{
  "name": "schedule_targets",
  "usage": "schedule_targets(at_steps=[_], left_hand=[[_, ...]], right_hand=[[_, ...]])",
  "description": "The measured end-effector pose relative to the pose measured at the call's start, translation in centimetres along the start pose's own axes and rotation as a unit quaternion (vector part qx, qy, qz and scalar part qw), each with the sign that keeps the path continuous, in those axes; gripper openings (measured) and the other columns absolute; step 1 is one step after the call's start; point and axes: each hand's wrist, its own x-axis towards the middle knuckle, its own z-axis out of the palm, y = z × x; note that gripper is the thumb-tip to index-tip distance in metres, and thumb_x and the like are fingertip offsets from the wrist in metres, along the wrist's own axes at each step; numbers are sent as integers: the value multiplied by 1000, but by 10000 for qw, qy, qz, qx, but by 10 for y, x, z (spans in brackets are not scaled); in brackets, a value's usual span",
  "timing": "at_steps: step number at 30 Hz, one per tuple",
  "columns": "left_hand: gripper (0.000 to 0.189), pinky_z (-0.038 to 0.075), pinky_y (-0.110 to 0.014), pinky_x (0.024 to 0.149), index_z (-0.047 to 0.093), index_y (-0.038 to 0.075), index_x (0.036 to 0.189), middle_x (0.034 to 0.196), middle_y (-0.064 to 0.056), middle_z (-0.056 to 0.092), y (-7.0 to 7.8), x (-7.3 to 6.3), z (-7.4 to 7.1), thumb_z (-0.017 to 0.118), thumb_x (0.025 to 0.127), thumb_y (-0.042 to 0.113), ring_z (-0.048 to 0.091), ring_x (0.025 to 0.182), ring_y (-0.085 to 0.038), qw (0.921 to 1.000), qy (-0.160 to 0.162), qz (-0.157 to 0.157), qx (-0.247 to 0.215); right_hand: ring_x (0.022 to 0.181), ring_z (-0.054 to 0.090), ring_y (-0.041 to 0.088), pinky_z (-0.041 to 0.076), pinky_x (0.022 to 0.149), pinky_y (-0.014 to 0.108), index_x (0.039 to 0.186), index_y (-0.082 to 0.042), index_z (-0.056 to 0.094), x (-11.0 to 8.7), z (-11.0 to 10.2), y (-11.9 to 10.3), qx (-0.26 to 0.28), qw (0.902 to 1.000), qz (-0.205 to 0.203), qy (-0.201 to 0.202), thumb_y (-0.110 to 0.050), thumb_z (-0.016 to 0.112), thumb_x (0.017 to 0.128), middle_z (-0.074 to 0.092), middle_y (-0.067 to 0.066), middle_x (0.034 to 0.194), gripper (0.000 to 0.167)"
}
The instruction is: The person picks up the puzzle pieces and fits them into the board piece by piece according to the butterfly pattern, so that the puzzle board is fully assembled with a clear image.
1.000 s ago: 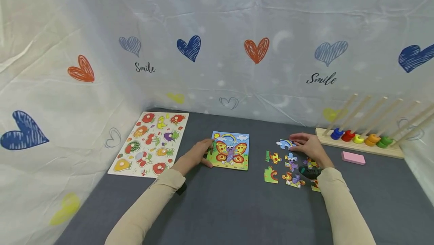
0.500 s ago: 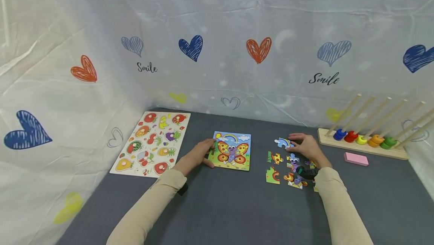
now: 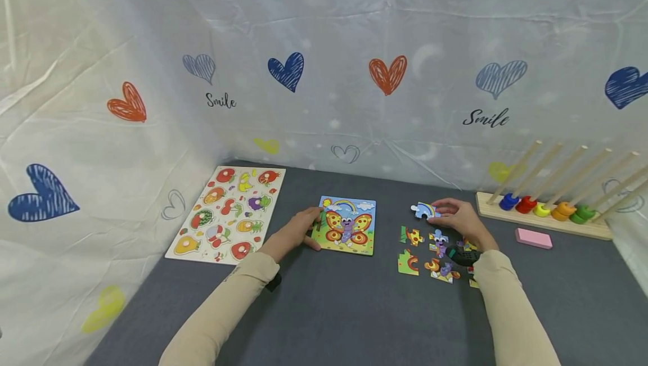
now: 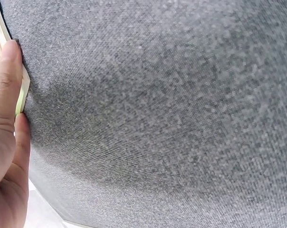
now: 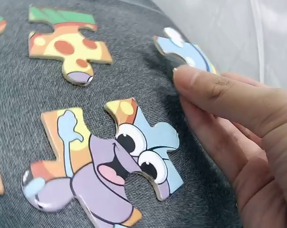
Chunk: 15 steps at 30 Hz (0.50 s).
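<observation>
In the head view my left hand touches the left edge of a square butterfly picture board, which lies flat. The left wrist view shows its thumb and a finger against the board's edge. My right hand pinches a blue jigsaw piece with a rainbow on it, between thumb and fingers. The right wrist view shows this piece tilted, seemingly just off the cloth. Below it lie loose pieces: a spotted wing piece, a green piece and purple butterfly pieces. The right arm hides part of the others.
A fruit puzzle board lies at the left on the dark grey tabletop. At the back right stands a wooden peg rack with coloured rings. A pink block lies before it. A printed curtain hangs behind.
The rainbow piece has turned and tilted slightly in my right hand, its tab now clearer. My left hand stays at the butterfly board. The head view has shifted a little.
</observation>
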Motion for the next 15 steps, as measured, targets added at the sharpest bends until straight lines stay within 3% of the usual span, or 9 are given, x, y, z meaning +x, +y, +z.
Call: schedule_targets(at_steps=[3,9,15], left_hand=[[73,42,-45,93,49,-5,125,139,-21,43,0,0,0,88,68,17,51,101,-29,10000,4,-8,-4],[55,41,-40,84,50,-2,98,141,-23,42,-1,1,0,89,66,20,49,95,-28,9998,65,118,151],[54,42,-40,81,48,1,92,139,-24,44,-8,3,1,90,66,23,49,93,-29,9995,112,309,-13]], right_hand=[[88,62,3,51,73,21,127,7,55,0,1,2,472,9988,88,-75,-18,78,82,67,16,112,56],[89,65,4,53,74,23,125,14,54,3,12,0,1315,9907,-140,-328,-6,76,82,71,-8,101,53],[87,68,11,55,76,30,128,17,50,9,31,-11,1807,9804,-305,-720,1,70,85,71,1,101,51]])
